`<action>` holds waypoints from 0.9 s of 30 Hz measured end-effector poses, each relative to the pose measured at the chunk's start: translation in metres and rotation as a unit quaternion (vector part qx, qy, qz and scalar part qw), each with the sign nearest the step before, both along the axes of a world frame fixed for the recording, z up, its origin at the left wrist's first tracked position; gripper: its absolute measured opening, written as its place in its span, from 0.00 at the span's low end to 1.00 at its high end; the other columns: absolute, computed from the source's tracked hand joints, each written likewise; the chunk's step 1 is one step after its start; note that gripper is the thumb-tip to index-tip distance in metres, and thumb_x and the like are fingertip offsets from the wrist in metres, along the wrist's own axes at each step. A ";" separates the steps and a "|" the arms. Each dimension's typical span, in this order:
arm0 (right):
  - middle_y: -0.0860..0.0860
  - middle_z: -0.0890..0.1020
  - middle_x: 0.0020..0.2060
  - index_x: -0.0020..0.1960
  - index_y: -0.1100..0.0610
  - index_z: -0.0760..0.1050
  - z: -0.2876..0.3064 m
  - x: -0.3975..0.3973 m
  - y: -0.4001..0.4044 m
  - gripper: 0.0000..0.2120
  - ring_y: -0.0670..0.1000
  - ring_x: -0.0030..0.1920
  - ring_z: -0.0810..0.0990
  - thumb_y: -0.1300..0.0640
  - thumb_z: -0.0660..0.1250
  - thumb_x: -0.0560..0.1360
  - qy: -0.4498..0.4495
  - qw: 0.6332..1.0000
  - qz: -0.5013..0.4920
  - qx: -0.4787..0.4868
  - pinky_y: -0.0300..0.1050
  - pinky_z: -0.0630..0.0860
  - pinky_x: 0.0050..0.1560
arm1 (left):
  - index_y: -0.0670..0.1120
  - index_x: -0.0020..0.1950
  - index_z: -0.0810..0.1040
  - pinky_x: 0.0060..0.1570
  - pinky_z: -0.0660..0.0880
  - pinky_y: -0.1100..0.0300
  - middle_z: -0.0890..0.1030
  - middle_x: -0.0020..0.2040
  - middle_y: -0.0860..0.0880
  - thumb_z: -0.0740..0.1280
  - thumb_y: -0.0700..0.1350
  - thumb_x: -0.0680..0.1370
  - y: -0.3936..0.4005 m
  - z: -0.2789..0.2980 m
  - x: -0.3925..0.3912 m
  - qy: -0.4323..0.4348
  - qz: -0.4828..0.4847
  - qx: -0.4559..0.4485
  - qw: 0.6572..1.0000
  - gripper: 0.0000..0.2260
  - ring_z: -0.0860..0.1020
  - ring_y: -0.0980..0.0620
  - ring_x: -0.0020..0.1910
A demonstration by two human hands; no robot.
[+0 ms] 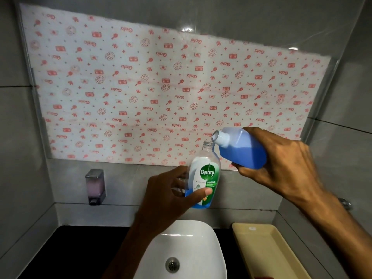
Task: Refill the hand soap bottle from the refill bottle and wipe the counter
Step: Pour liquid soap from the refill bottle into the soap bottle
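A person's left hand (165, 195) grips a clear Dettol hand soap bottle (204, 176) above a white basin (193, 244), thumb pressed across the lower label and fingers curled behind the bottle. The bottle stands nearly upright with its cap off, and a shallow layer of blue liquid sits in its base. The right hand (281, 164) wraps around a translucent refill bottle (239, 148), holding it tipped on its side, its open white neck poised just above and beside the mouth of the soap bottle. Blue liquid fills the lower half of the refill bottle; whether any is flowing at the neck cannot be told. Below, the basin's metal drain (172, 264) is visible, set into a dark counter (66, 250). A cream-coloured tray (267, 250) lies on the counter to the right of the basin. A wall-mounted soap dispenser (95, 186) holding pale pink liquid hangs at left on the grey tiles, beneath a mirror covered by white paper (161, 87) printed in red.
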State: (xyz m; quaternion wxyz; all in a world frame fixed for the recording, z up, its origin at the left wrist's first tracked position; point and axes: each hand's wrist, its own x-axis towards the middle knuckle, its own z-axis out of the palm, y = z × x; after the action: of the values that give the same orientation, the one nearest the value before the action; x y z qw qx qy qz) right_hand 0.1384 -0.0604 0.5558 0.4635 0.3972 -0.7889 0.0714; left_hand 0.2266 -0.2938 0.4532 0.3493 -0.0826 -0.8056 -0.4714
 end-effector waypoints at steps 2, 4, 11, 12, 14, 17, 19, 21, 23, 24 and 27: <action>0.56 0.87 0.48 0.65 0.57 0.76 0.001 0.001 0.001 0.37 0.62 0.38 0.85 0.45 0.82 0.61 0.000 1.000 -0.005 0.005 0.57 0.84 0.35 | 0.66 0.54 0.73 0.42 0.82 0.69 0.78 0.51 0.71 0.71 0.67 0.64 0.001 0.001 0.001 -0.001 0.000 0.002 1.000 0.20 0.81 0.68 0.54; 0.56 0.87 0.48 0.66 0.57 0.76 0.002 0.002 0.001 0.38 0.62 0.38 0.85 0.45 0.82 0.61 0.001 1.000 -0.007 0.010 0.57 0.84 0.35 | 0.67 0.52 0.73 0.42 0.82 0.69 0.78 0.50 0.72 0.71 0.67 0.64 0.001 0.001 0.002 -0.002 -0.001 0.003 1.000 0.19 0.81 0.69 0.52; 0.56 0.87 0.48 0.66 0.58 0.76 0.004 0.005 0.004 0.38 0.61 0.38 0.85 0.45 0.83 0.61 0.006 0.999 -0.017 0.026 0.54 0.83 0.36 | 0.67 0.52 0.73 0.41 0.81 0.71 0.79 0.47 0.78 0.72 0.67 0.65 0.002 0.002 0.005 0.002 -0.016 0.001 1.000 0.18 0.82 0.70 0.51; 0.55 0.87 0.49 0.66 0.58 0.76 0.005 0.006 0.004 0.38 0.61 0.39 0.85 0.45 0.82 0.61 0.004 0.999 -0.019 0.029 0.54 0.83 0.36 | 0.67 0.52 0.73 0.41 0.81 0.71 0.79 0.47 0.79 0.72 0.67 0.65 0.002 0.002 0.005 0.001 -0.017 0.000 1.000 0.18 0.82 0.70 0.52; 0.55 0.86 0.50 0.67 0.58 0.76 0.005 0.006 0.004 0.38 0.61 0.40 0.85 0.45 0.82 0.61 -0.002 0.999 -0.022 0.033 0.56 0.84 0.36 | 0.67 0.52 0.73 0.41 0.81 0.71 0.78 0.48 0.80 0.72 0.67 0.65 0.001 0.002 0.006 0.003 -0.016 -0.006 1.000 0.18 0.82 0.70 0.51; 0.57 0.86 0.50 0.67 0.59 0.75 0.006 0.007 0.005 0.40 0.63 0.40 0.85 0.45 0.83 0.60 0.000 0.999 -0.022 0.040 0.60 0.84 0.36 | 0.67 0.51 0.73 0.41 0.80 0.73 0.78 0.48 0.80 0.72 0.67 0.65 0.002 0.002 0.006 0.004 -0.017 -0.009 1.000 0.17 0.81 0.71 0.51; 0.57 0.86 0.50 0.67 0.59 0.75 0.007 0.008 0.005 0.40 0.63 0.40 0.85 0.46 0.83 0.60 0.003 0.999 -0.025 0.044 0.59 0.84 0.36 | 0.68 0.51 0.73 0.40 0.80 0.73 0.77 0.47 0.81 0.72 0.67 0.65 0.002 0.002 0.007 0.004 -0.015 -0.012 1.000 0.18 0.81 0.72 0.51; 0.57 0.86 0.50 0.67 0.59 0.75 0.008 0.010 0.006 0.40 0.62 0.40 0.85 0.45 0.83 0.60 0.003 0.999 -0.029 0.046 0.58 0.84 0.36 | 0.68 0.51 0.72 0.40 0.79 0.74 0.77 0.47 0.82 0.71 0.68 0.65 0.003 0.002 0.007 0.005 -0.011 -0.018 1.000 0.18 0.81 0.73 0.50; 0.57 0.86 0.50 0.67 0.59 0.75 0.008 0.010 0.006 0.40 0.62 0.40 0.85 0.45 0.83 0.60 0.002 0.998 -0.030 0.048 0.59 0.84 0.37 | 0.68 0.51 0.72 0.40 0.79 0.74 0.77 0.46 0.82 0.72 0.67 0.65 0.003 0.002 0.008 0.005 -0.009 -0.021 1.000 0.18 0.81 0.74 0.49; 0.57 0.86 0.50 0.67 0.59 0.76 0.008 0.010 0.006 0.40 0.62 0.40 0.85 0.45 0.83 0.60 0.003 0.998 -0.029 0.049 0.59 0.84 0.37 | 0.68 0.51 0.72 0.40 0.79 0.74 0.77 0.45 0.81 0.72 0.67 0.65 0.004 0.002 0.008 0.006 -0.009 -0.022 1.000 0.18 0.81 0.74 0.49; 0.58 0.86 0.49 0.66 0.60 0.76 0.008 0.010 0.007 0.40 0.63 0.39 0.85 0.46 0.84 0.60 0.012 0.998 -0.028 0.048 0.59 0.84 0.36 | 0.68 0.50 0.72 0.39 0.78 0.75 0.78 0.44 0.78 0.72 0.67 0.65 0.005 0.002 0.008 0.013 -0.005 -0.026 1.000 0.17 0.81 0.73 0.48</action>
State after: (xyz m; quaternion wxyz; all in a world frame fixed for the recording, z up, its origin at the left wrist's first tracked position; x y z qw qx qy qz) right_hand 0.1488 -0.0537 0.5637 0.4553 0.3974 -0.7965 0.0157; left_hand 0.2350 -0.2892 0.4551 0.3555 -0.1016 -0.8127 -0.4504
